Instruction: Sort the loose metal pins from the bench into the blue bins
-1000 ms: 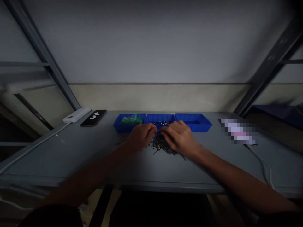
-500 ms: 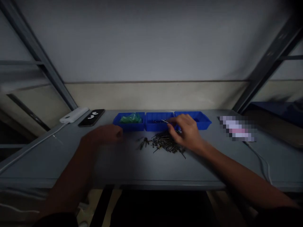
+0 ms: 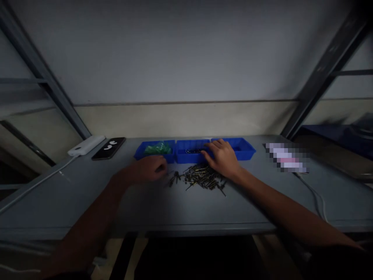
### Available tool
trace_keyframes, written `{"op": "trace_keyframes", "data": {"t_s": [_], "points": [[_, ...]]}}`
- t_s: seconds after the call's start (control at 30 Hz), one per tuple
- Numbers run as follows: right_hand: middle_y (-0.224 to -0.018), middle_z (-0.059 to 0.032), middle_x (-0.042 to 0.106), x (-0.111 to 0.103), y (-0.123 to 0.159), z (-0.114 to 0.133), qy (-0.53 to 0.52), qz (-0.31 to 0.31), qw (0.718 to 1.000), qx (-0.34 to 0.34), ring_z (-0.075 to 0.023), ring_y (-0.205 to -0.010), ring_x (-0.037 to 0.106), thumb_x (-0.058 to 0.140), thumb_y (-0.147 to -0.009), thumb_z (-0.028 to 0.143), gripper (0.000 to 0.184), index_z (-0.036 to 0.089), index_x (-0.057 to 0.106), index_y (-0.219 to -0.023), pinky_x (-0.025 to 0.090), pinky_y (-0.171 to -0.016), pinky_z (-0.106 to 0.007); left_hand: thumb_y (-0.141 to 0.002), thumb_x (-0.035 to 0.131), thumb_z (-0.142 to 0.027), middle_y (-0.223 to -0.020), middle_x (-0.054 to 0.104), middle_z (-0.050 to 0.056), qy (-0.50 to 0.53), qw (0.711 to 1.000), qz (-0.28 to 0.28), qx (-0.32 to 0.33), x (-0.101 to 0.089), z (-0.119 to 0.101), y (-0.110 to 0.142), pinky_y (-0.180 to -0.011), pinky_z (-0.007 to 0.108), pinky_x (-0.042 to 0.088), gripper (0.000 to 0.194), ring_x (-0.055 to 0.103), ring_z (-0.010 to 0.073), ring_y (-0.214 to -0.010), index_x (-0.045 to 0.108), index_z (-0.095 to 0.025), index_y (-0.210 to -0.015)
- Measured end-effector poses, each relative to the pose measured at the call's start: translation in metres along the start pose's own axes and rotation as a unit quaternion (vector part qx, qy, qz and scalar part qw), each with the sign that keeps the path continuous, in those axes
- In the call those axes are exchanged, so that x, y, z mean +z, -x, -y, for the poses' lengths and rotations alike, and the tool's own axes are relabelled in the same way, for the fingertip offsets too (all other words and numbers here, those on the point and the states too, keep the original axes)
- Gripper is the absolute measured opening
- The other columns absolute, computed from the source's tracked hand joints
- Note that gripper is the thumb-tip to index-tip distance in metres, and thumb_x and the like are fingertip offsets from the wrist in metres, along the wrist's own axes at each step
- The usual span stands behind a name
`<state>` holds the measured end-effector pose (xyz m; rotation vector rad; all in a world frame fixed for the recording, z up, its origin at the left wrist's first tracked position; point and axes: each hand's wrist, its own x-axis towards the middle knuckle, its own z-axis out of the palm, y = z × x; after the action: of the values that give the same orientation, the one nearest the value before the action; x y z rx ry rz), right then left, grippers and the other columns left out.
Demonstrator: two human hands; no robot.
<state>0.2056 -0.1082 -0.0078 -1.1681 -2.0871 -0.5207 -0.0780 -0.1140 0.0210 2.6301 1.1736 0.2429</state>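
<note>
My right hand is over the right part of the middle blue bin. Its thumb and forefinger are apart, and I see nothing between them. Several thin metal screws lie in that bin. A heap of dark and brassy screws is spread on the table below it. My left hand hovers in front of the left blue bin, to the left of the heap. Its fingers are curled and smeared by motion, so whether they grip anything is unclear. Green plastic wrapping sits in the left bin.
A third blue bin stands at the right of the row. On the grey table, a phone with white earbuds on it and a white power bank lie left. A pixelated object with a cable is at the right.
My left hand has moved right, towards the screw heap. A silvery screw was in my right fingers over the middle bin; now they are apart, with screws lying in the bin.
</note>
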Motion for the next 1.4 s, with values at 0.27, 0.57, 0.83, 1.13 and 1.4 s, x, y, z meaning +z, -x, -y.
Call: {"op": "trace_keyframes", "data": {"t_s": [0.27, 0.57, 0.83, 1.13, 1.4], "points": [[-0.081, -0.0049, 0.061, -0.011, 0.013, 0.044, -0.141, 0.088, 0.981, -0.104, -0.0183, -0.080, 0.052, 0.049, -0.086, 0.029, 0.018, 0.017, 0.060, -0.092, 0.039, -0.073, -0.033, -0.089, 0.038, -0.026, -0.081, 0.060, 0.001, 0.087, 0.989, -0.096, 0.068, 0.028, -0.040, -0.020, -0.069, 0.025, 0.040, 0.016, 0.055, 0.0128, -0.074, 0.052, -0.018, -0.085], [-0.076, -0.0032, 0.061, -0.005, 0.012, 0.036, -0.171, 0.098, 0.976, -0.089, -0.0165, -0.074, 0.055, 0.052, -0.083, 0.023, 0.010, 0.018, 0.059, -0.086, 0.039, -0.069, -0.031, -0.089, 0.037, -0.023, -0.065, 0.054, -0.004, 0.201, 0.963, -0.169, 0.053, 0.051, -0.040, -0.029, -0.062, 0.021, 0.039, 0.009, 0.053, 0.0095, -0.060, 0.043, -0.018, -0.095], [-0.073, -0.0040, 0.060, -0.006, 0.012, 0.037, -0.149, 0.063, 0.985, -0.053, -0.0158, -0.068, 0.053, 0.044, -0.086, 0.022, 0.016, 0.016, 0.058, -0.082, 0.039, -0.066, -0.030, -0.087, 0.046, -0.029, -0.069, 0.059, -0.002, 0.146, 0.965, -0.213, 0.044, 0.047, -0.043, -0.028, -0.062, 0.022, 0.041, 0.014, 0.055, 0.0104, -0.063, 0.051, -0.017, -0.093], [-0.077, -0.0053, 0.061, -0.005, 0.012, 0.037, -0.174, 0.058, 0.983, -0.026, -0.0164, -0.071, 0.054, 0.043, -0.089, 0.026, 0.017, 0.016, 0.057, -0.089, 0.041, -0.067, -0.030, -0.086, 0.050, -0.026, -0.073, 0.062, -0.001, 0.074, 0.961, -0.262, 0.055, 0.046, -0.036, -0.029, -0.064, 0.021, 0.042, 0.012, 0.055, 0.0095, -0.065, 0.058, -0.017, -0.087], [-0.080, -0.0045, 0.062, -0.008, 0.013, 0.036, -0.197, 0.041, 0.978, -0.052, -0.0155, -0.073, 0.053, 0.044, -0.089, 0.023, 0.014, 0.017, 0.057, -0.088, 0.041, -0.069, -0.030, -0.091, 0.042, -0.030, -0.072, 0.063, 0.000, 0.068, 0.965, -0.247, 0.059, 0.043, -0.040, -0.027, -0.064, 0.021, 0.040, 0.026, 0.056, 0.0101, -0.066, 0.060, -0.015, -0.080]]}}
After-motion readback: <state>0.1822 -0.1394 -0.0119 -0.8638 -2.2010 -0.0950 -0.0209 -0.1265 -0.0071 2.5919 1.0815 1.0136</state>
